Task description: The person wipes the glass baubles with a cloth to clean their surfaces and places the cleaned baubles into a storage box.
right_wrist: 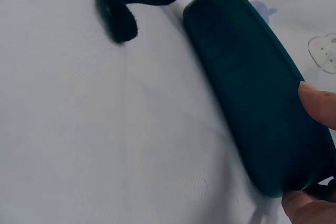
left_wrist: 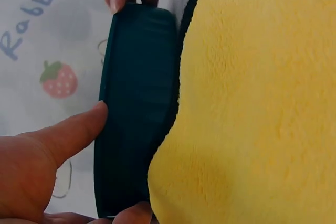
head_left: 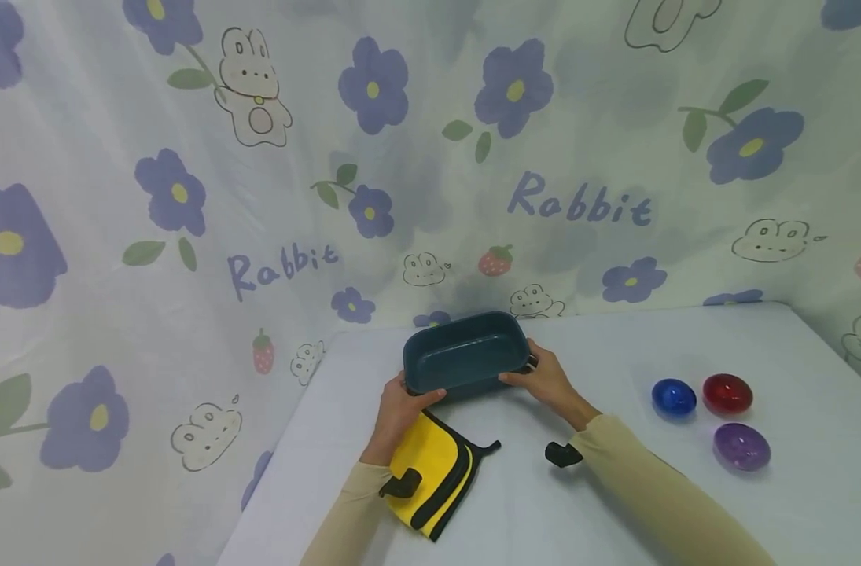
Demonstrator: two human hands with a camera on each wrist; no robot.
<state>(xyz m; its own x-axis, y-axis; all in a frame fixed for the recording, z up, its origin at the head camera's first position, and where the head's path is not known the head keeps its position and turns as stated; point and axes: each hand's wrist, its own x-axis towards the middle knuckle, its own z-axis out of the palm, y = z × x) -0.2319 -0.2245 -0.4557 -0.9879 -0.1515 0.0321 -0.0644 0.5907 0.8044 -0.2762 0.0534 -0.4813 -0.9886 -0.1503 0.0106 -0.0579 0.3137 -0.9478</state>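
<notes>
Both hands hold a dark teal rectangular baking dish (head_left: 465, 358), one at each end. The left hand (head_left: 399, 413) grips its left end, thumb laid along the near rim. At the other end the right hand (head_left: 543, 379) grips beside a dark handle, thumb on the near rim. The dish's hollow inside shows no contents in the head view. In the right wrist view its outer side wall (right_wrist: 252, 87) stands a little above the white tabletop. Under the left wrist lies a folded yellow plush cloth (head_left: 430, 464) with black edging and a black loop.
To the right on the white table (head_left: 579, 519) sit three glossy egg-shaped pieces: blue (head_left: 674, 398), red (head_left: 727, 394) and purple (head_left: 741, 446). A flower-and-rabbit patterned curtain (head_left: 430, 157) borders the table's back. Black wrist cameras show at both sleeves.
</notes>
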